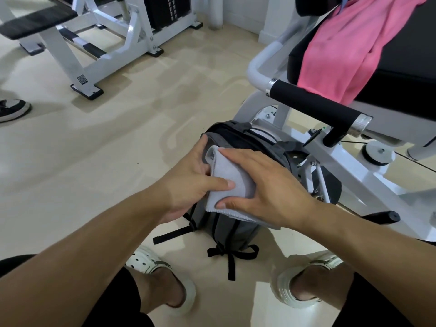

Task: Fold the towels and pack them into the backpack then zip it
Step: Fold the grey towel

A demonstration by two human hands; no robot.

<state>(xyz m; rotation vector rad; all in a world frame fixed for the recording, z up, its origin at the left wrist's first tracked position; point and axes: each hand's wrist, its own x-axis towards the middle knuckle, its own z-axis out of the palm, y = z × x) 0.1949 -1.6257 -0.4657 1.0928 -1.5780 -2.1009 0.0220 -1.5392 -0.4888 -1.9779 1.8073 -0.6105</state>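
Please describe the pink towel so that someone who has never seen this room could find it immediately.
Look at the white gym machine on the right, behind the grey backpack on the floor. On its black padded seat hangs the pink towel, draped unfolded over the edge. It is the only pink thing; the other towel, grey and folded, is held in both hands.

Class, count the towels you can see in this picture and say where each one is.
2: a grey towel folded, held by both hands over the backpack; a pink towel draped over the machine's black seat. Others may be hidden.
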